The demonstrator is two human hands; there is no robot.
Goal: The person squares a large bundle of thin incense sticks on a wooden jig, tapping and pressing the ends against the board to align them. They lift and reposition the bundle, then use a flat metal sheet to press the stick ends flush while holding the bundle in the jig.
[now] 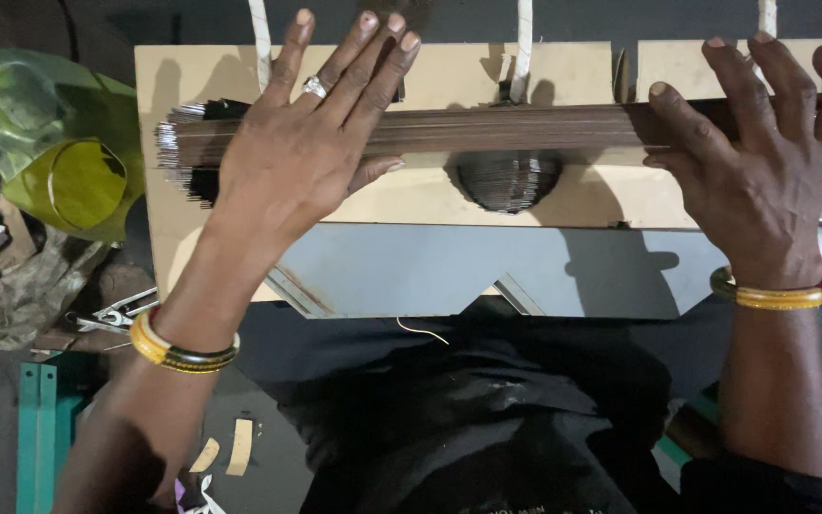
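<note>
I see left hand (287, 157) and right hand (763, 162) well apart, both flat on the rod bundle (525, 128) across the board (449, 205); uneven pressure could let loose ends fan out or roll.

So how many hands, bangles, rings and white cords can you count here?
Hands pressing flat on the long dark bundle of thin strips: 2, left hand, right hand
Yellow bangles: 2, left wrist, right wrist
Silver rings: 1
White cords: 3
Total: 8
</note>
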